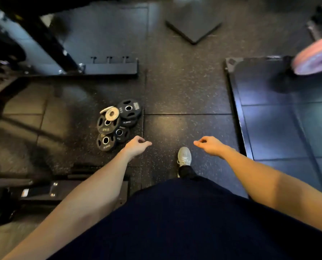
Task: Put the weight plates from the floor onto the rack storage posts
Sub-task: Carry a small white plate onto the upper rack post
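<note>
Lying flat, holes upward, weight plates [117,124], left hand [136,146], right hand [210,146], fingers loosely curled, empty

We see the rack [49,45] only as blurred dark beams cut off by the top and left edges, so we cannot make out its posts. A pink plate [315,57] at the right edge is smeared and partly out of frame. In the pile of plates [117,124] on the floor, the upper ones hide parts of those beneath; we cannot count them for sure, and most of the markings are too small for us to read. We cannot see the fingertips of the left hand [136,147] or the right hand [210,145], which curl under. Only one shoe [184,156] shows; dark clothing hides the other foot.
</note>
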Tool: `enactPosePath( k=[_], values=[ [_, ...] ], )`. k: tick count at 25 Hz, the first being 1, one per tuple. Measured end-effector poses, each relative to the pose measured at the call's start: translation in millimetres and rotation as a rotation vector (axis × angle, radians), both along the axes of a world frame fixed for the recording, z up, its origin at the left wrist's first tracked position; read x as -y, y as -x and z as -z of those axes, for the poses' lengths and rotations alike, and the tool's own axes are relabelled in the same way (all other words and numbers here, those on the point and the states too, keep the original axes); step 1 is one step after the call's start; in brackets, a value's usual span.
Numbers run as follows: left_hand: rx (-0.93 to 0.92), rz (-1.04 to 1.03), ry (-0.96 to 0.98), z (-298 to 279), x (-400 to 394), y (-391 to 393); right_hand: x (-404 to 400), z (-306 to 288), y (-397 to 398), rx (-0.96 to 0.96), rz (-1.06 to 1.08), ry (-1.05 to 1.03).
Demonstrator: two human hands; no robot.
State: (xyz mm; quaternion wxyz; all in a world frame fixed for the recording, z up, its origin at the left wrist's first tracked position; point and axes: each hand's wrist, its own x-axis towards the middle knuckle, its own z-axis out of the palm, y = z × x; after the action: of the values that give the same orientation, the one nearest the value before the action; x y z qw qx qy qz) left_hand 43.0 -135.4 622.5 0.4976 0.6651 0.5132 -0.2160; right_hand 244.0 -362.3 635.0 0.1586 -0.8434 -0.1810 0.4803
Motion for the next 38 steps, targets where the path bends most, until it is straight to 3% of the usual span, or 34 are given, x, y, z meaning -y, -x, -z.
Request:
enactPosePath(
  k=[6,13,25,29,38],
  values=[
    [-0.043,-0.460,0.019,-9,-58,-16,-166,-9,-92,-0.004,-0.446,-0.019],
    [-0.042,-0.771,0.039,2,-130,2,-334,-6,-93,-0.031,-0.780,0.005],
    [-0.026,-0.855,0.123,76,-350,43,-582,49,-39,-0.033,-0.786,0.103],
    [-0.025,-0.902,0.173,152,-404,45,-651,136,-32,-0.055,-0.736,0.108],
    [-0.085,-0.994,0.134,426,-486,35,-748,436,-7,-0.040,-0.747,0.134]
  ],
)
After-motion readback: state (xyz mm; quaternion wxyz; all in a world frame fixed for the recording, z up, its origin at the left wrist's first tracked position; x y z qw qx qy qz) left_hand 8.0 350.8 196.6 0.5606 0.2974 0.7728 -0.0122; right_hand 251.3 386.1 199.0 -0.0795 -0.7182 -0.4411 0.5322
